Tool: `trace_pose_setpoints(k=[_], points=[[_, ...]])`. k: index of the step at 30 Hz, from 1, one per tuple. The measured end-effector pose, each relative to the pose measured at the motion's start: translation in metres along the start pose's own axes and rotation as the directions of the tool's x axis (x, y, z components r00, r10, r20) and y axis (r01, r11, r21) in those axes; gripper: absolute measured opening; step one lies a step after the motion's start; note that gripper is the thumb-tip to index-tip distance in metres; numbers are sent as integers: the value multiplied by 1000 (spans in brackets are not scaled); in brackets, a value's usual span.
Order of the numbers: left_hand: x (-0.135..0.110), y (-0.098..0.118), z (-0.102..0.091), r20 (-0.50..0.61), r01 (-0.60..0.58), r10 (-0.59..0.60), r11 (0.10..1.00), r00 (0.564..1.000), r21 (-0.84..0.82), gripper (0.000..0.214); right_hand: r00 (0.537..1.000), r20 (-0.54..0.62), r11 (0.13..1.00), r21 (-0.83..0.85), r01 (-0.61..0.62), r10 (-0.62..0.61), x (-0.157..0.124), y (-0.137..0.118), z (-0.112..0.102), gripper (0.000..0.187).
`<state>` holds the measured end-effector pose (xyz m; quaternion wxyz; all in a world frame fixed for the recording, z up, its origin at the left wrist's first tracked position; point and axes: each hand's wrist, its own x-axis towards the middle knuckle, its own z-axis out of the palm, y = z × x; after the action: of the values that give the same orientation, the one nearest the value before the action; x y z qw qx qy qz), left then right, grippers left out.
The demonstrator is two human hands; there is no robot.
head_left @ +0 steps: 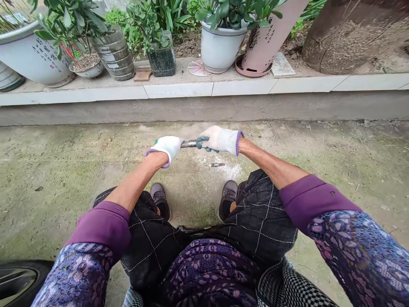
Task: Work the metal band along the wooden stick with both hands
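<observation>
Gripping a short steel tool (188, 144), your gloved left hand (166, 148) and gloved right hand (220, 140) close around it above the concrete ground (96, 192), where a small metal bit (217, 164) lies in white powder (230, 171).

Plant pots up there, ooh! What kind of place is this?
It looks like the yard or garden of someone's home, though I can't be sure. There are potted plants lined up on a low concrete ledge, a soil bed behind them, and mossy concrete ground below.
</observation>
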<state>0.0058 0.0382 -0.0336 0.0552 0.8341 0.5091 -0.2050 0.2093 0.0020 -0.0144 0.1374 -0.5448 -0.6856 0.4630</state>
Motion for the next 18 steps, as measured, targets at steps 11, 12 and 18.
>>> trace_pose_setpoints(k=[11, 12, 18], points=[[-37, 4, -30, 24, -143, 232, 673, 972, -726, 41, 990, -87, 945, 298, 132, -111, 2, -1, -27, 5], [-39, 4, -32, 3, -136, 214, 630, 977, -764, 40, 992, -72, 934, 336, 118, -99, 2, -3, -24, 5], [-21, -6, -30, -131, -37, -95, 656, 987, -753, 36, 995, -13, 944, 316, 93, -94, -4, -10, 3, 1]])
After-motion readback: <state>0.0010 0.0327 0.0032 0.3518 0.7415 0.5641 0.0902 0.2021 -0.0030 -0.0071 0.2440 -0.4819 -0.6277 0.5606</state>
